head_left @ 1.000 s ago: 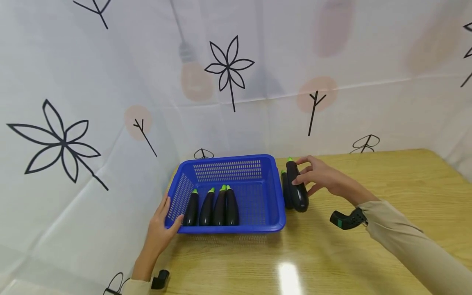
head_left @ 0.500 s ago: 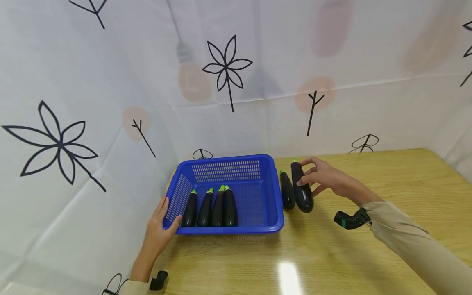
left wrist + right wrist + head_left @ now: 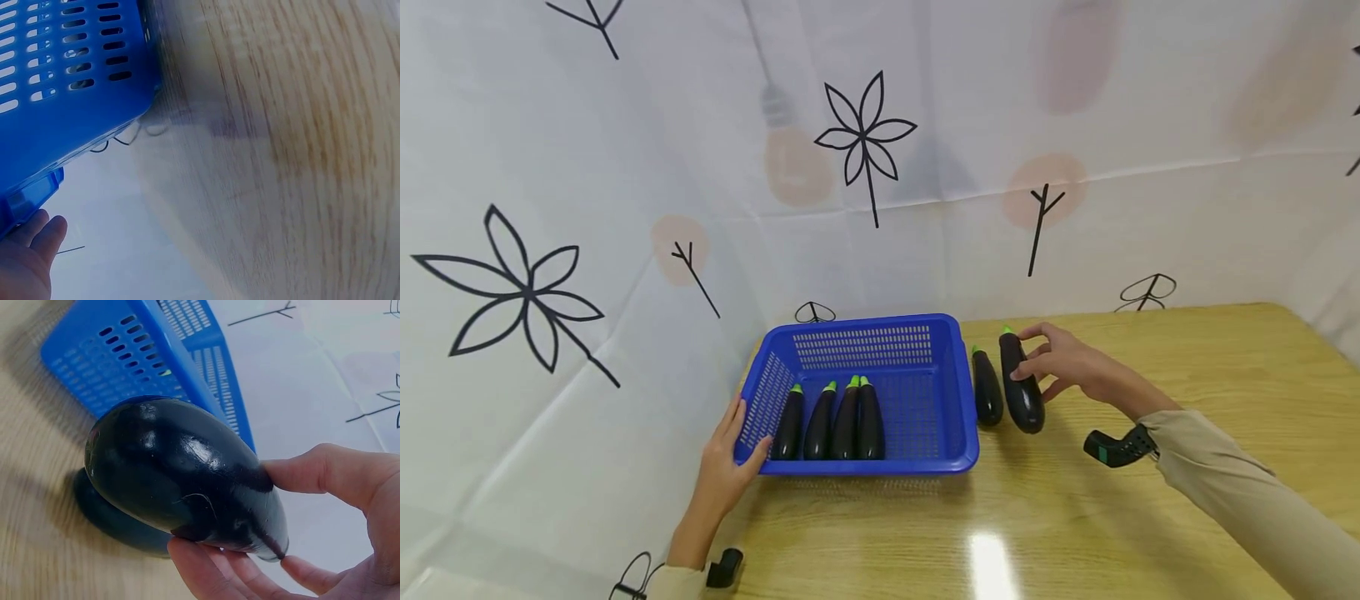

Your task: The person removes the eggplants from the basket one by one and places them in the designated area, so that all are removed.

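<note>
My right hand [image 3: 1063, 364] holds a dark purple eggplant [image 3: 1021, 387] with a green stem end, thumb on one side and fingers on the other. It hangs to the right of the blue basket [image 3: 865, 467]. A second eggplant [image 3: 988, 392] lies on the table between the held one and the basket's right wall. Large in the right wrist view, the held eggplant [image 3: 181, 469] partly covers the eggplant beneath it [image 3: 119, 522]. My left hand [image 3: 722, 467] grips the basket's near left corner, thumb over the rim and fingers along the outer side.
Inside the basket, several eggplants [image 3: 846, 425] lie side by side in its left half; bare floor shows to their right. The wooden table [image 3: 1150, 517] extends to the right and in front. A white patterned cloth [image 3: 940, 167] hangs behind and at the left.
My right hand has moved the held eggplant rightward, away from the basket. The eggplant beside the wall, partly covered before, now shows fully with a gap between the two. My left hand keeps its place.
</note>
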The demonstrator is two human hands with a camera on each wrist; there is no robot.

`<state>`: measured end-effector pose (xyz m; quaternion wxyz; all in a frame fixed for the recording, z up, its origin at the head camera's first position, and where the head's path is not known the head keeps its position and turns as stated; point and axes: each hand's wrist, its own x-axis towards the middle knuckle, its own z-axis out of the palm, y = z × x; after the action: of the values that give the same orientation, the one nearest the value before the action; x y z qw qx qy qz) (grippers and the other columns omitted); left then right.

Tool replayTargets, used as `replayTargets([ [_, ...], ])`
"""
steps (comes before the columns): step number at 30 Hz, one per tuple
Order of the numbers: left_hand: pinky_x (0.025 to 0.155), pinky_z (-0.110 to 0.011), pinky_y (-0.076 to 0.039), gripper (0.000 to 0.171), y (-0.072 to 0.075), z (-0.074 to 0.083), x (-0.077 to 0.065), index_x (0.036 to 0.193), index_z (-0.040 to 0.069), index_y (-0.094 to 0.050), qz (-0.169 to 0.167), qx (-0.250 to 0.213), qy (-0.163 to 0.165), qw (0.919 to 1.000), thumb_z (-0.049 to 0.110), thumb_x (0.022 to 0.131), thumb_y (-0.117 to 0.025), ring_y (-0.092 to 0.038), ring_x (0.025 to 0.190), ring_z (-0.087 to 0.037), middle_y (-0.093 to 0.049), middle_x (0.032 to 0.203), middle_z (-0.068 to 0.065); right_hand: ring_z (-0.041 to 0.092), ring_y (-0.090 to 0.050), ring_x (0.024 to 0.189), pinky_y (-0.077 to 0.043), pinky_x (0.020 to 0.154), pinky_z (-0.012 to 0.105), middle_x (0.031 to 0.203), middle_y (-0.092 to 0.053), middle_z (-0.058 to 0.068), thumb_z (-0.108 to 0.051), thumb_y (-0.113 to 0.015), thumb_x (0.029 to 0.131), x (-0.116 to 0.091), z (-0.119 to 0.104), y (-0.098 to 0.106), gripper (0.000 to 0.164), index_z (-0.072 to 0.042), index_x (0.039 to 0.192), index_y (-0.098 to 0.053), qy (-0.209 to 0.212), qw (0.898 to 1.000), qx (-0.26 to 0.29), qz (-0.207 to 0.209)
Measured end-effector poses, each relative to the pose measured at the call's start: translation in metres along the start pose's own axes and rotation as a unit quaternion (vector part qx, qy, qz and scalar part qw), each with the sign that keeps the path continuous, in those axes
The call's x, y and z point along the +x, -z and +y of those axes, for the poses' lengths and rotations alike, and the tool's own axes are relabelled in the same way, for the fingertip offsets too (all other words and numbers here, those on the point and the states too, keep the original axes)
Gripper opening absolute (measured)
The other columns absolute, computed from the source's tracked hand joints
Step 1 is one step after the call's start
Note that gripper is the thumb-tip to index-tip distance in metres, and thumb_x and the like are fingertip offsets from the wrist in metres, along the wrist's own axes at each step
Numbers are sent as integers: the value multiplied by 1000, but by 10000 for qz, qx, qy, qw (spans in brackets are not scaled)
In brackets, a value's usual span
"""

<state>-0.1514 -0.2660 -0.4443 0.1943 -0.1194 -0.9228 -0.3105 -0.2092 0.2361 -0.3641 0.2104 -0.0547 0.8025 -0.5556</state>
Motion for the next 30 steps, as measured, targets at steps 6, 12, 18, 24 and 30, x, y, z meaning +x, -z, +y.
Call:
replayTargets([
  [6, 91, -64, -37, 72, -1, 0, 0, 143, -5, -34, 9, -22, -15, 10000, 21, 85, -68, -37, 128, -46, -29, 150, -20, 31, -55, 94, -55, 69, 44, 115, -54, 25, -18, -69, 84, 5, 7, 1, 79, 3, 142, -20, -25, 10000, -56, -28],
  [12, 92, -63, -38, 73, -2, -3, 1, 145, -3, -32, 0, -84, 44, 10000, 21, 86, -67, -36, 129, -44, -28, 151, -17, 34, -55, 100, -55, 71, 44, 123, -49, 31, -19, -69, 84, 8, 9, 2, 79, 3, 143, -20, -24, 9999, -136, -12],
  [18, 93, -61, -38, 74, -2, -3, 2, 146, -2, -32, 12, -72, 77, 9999, 22, 86, -68, -37, 129, -43, -28, 152, -16, 37, -54, 103, -55, 71, 44, 126, -45, 34, -19, -68, 85, 12, 11, 1, 80, 4, 143, -19, -40, 9999, -144, -9],
  [24, 93, -61, -38, 73, -2, -3, 2, 144, -4, -33, 86, -130, 23, 9999, 18, 84, -68, -38, 128, -43, -30, 150, -20, 38, -53, 103, -55, 70, 45, 127, -44, 36, -18, -67, 86, 16, 17, 1, 80, 6, 143, -17, -6, 9999, -158, 3],
  [30, 95, -61, -37, 73, -3, -4, 3, 144, -3, -33, 101, -129, -11, 9999, 18, 84, -68, -37, 130, -42, -29, 151, -18, 38, -52, 102, -55, 71, 45, 127, -45, 35, -18, -67, 85, 19, 22, 2, 79, 6, 143, -19, -61, 9998, -181, 44],
])
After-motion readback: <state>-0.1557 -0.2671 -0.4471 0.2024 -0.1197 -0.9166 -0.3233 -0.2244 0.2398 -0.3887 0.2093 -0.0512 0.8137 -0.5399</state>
